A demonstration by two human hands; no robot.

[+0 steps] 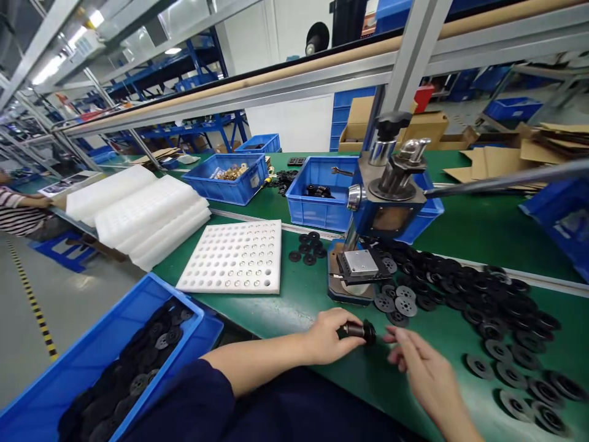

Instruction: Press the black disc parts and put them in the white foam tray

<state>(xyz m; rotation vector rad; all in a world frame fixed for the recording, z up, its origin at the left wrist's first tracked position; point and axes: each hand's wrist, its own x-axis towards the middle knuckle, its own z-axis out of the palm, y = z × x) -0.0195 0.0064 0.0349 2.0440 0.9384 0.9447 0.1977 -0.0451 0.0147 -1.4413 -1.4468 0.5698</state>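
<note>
Green bench (pixel 304 302) — left grip (pixel 329 336) pinches black spindle (pixel 361 331), right grip (pixel 421 363) just beside.

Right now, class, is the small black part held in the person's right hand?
No, the left hand pinches the small black part, while the right hand is open beside it.

Dark navy sleeve (pixel 184 405) above bare left hand (pixel 329 336) and forearm.

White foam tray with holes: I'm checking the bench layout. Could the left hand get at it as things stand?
Probably yes. Only bare green table lies between the left hand and the white foam tray, though its grip is full with a small black part.
</note>
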